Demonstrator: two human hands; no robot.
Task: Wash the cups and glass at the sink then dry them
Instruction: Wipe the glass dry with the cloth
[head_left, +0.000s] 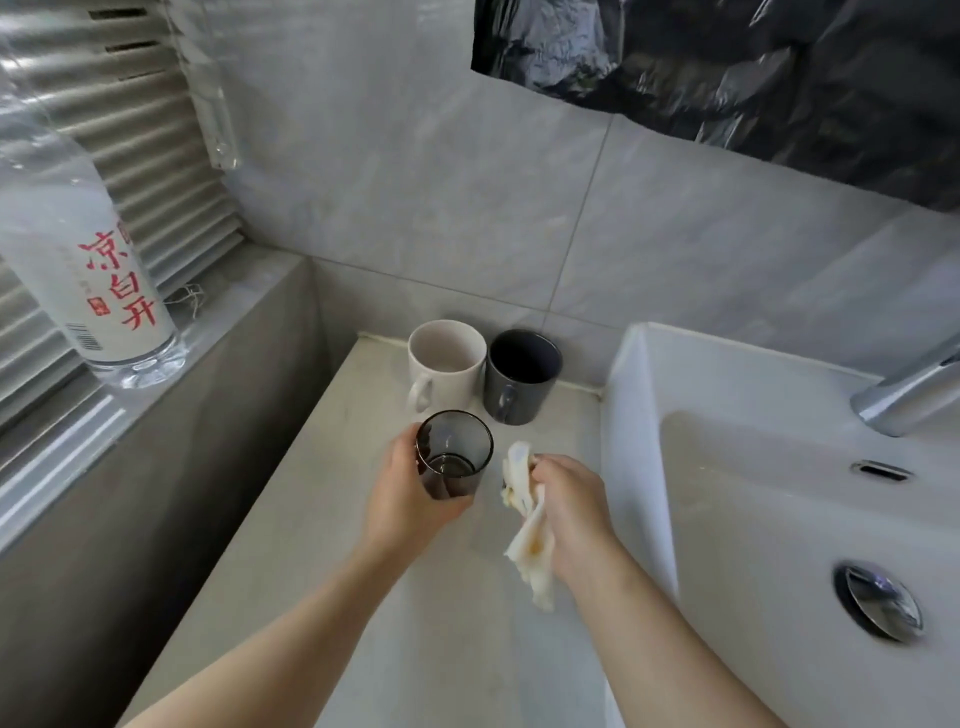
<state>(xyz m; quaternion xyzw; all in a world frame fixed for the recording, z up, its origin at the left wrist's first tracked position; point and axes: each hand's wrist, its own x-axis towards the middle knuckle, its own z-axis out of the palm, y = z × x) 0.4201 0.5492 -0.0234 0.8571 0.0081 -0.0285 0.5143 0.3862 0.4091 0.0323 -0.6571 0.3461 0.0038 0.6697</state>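
Above the pale worktop (322, 561), the left hand (402, 501) holds the smoky glass (453, 452) upright, its grip closed around the lower wall. Just beside it, the grip of the right hand (571, 512) is closed on a crumpled white cloth (530, 545), which hangs down, apart from the glass. Farther back, a white cup (445, 358) and a dark cup (522, 382) stand side by side near the wall. The white sink (727, 467) is on the right.

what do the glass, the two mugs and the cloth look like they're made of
The glass: smoky see-through glass, possibly plastic; the left hand shows through its wall. The white mug and dark mug: likely glazed ceramic, opaque, thick-walled, soft sheen. The cloth: soft fabric, limp and creased.
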